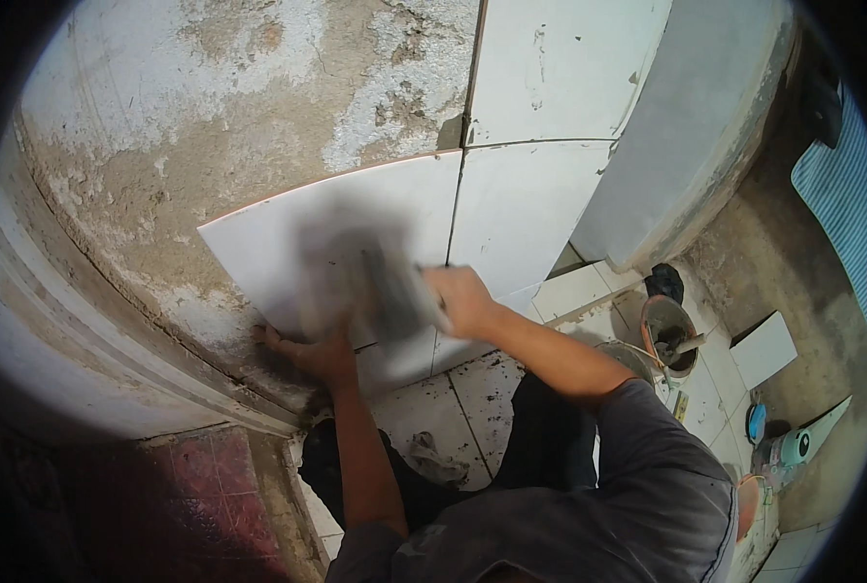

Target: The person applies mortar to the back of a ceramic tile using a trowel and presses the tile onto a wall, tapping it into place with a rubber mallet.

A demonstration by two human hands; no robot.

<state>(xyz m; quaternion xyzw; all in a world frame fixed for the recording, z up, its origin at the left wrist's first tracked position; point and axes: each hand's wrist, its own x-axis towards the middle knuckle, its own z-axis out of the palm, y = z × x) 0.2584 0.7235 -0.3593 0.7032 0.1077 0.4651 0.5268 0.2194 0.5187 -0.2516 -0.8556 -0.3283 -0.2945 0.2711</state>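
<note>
A white wall tile (258, 243) sits against the rough wall, its left side slightly raised from bare plaster and its right side along tiles in place. My right hand (460, 301) is closed around a grey, flat, block-like tool (394, 296), smeared by motion in front of the tile; its exact kind cannot be made out. Low at the tile's left corner, my left hand (324, 358) rests with fingers stretched toward the wall, partly hidden behind the blurred tool.
Bare, flaking plaster (161, 185) covers the wall at left. On the right stand a bucket (668, 340) with a handled tool in it, a loose white tile (764, 350) and a turquoise-topped container (795, 447). A grey rag (438, 459) lies on the dirty tiled floor between my legs.
</note>
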